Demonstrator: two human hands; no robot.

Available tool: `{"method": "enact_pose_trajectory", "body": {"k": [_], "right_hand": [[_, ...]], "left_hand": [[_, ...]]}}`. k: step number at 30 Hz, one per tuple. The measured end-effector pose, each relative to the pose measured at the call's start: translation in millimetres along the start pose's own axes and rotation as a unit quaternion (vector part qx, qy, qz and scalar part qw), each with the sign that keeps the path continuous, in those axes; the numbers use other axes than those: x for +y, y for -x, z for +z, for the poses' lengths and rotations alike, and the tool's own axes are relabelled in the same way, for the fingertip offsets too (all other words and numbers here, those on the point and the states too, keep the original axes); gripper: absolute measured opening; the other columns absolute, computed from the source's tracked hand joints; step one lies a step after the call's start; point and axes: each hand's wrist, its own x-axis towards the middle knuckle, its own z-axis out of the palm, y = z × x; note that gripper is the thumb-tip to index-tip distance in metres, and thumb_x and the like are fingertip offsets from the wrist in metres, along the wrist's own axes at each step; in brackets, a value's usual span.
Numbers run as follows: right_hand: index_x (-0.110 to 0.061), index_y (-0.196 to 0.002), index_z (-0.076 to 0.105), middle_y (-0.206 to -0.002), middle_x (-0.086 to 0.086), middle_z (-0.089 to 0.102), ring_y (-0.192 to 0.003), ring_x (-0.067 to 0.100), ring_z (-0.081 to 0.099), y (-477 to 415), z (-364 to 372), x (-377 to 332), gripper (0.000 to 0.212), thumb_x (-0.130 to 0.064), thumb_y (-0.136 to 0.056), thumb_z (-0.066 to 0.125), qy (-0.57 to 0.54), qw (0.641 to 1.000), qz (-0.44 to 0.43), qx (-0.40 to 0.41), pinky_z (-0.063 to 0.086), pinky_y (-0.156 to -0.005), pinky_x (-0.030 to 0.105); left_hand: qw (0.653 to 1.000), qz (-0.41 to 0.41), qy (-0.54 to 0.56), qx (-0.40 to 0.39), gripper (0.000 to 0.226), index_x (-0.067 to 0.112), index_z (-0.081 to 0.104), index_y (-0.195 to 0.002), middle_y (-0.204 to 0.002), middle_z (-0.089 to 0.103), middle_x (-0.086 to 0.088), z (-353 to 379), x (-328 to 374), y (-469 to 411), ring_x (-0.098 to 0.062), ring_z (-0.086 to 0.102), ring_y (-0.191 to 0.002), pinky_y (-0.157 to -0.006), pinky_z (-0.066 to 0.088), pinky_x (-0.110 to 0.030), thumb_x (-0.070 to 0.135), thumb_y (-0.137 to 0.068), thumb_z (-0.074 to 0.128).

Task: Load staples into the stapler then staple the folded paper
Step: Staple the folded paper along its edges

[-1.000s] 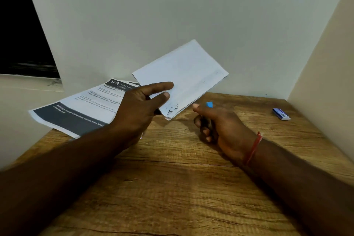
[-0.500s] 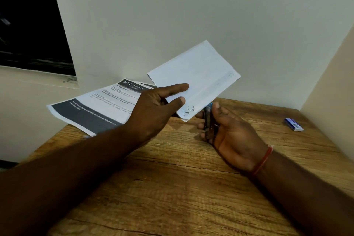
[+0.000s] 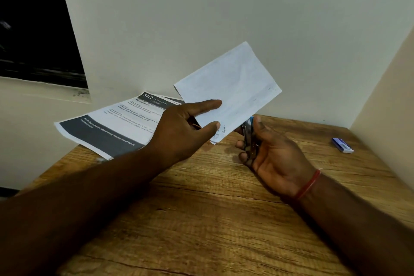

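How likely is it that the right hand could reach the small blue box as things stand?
Probably yes: only bare table lies between the right hand and the blue box, though that hand grips the stapler.

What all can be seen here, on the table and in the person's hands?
folded paper: one, white, held up over the table
stapler: one, metal with blue tip, beside the paper's lower edge
printed sheets: two or more, white with dark grey bands, table's far left corner
small box: one, blue and white, table's far right
table: one, brown wood, under everything
bracelet: one, red, right wrist
left hand: one, pinches the folded paper
right hand: one, grips the stapler
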Motion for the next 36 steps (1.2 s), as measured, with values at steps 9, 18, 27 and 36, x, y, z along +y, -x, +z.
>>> {"method": "enact_pose_trajectory", "body": {"k": [9,18,27,36], "right_hand": [[-0.007,-0.147,0.068,-0.123,0.01,0.075,-0.087,0.021,0.07,0,-1,-1,0.057,-0.041,-0.102,0.072,-0.01,1.0,-0.002,-0.015,0.053,-0.07,0.031],[-0.005,-0.135,0.073,-0.105,0.006,0.075,-0.084,0.017,0.066,6,6,4,0.046,-0.03,-0.097,0.076,0.047,0.997,-0.007,-0.053,0.048,-0.07,0.032],[0.004,-0.13,0.075,-0.092,0.005,0.071,-0.074,0.018,0.062,12,14,9,0.051,-0.028,-0.091,0.079,0.068,0.995,0.007,-0.066,0.044,-0.065,0.035],[0.004,-0.13,0.076,-0.096,0.007,0.072,-0.075,0.019,0.063,12,14,12,0.051,-0.029,-0.091,0.083,0.083,0.994,0.008,-0.068,0.047,-0.064,0.034]], "left_hand": [[0.999,0.019,-0.041,0.005,0.049,0.037,0.081,-0.136,-0.122,0.085,0.016,1,-1,0,0.01,0.073,-0.074,-0.08,0.052,-0.005,0.023,-0.091,0.094],[0.997,0.0,0.056,-0.05,0.032,0.026,0.08,-0.14,-0.134,0.081,0.018,7,6,4,-0.017,0.082,-0.087,-0.084,0.064,-0.02,0.017,-0.11,0.073],[0.982,-0.021,0.152,-0.106,0.033,0.02,0.077,-0.144,-0.151,0.074,0.01,6,-2,4,-0.02,0.07,-0.14,-0.11,0.061,-0.063,0.022,-0.118,0.058],[0.983,-0.009,0.152,-0.106,0.034,0.023,0.076,-0.145,-0.152,0.073,0.012,6,-2,7,-0.019,0.072,-0.137,-0.105,0.064,-0.053,0.025,-0.118,0.056]]}}
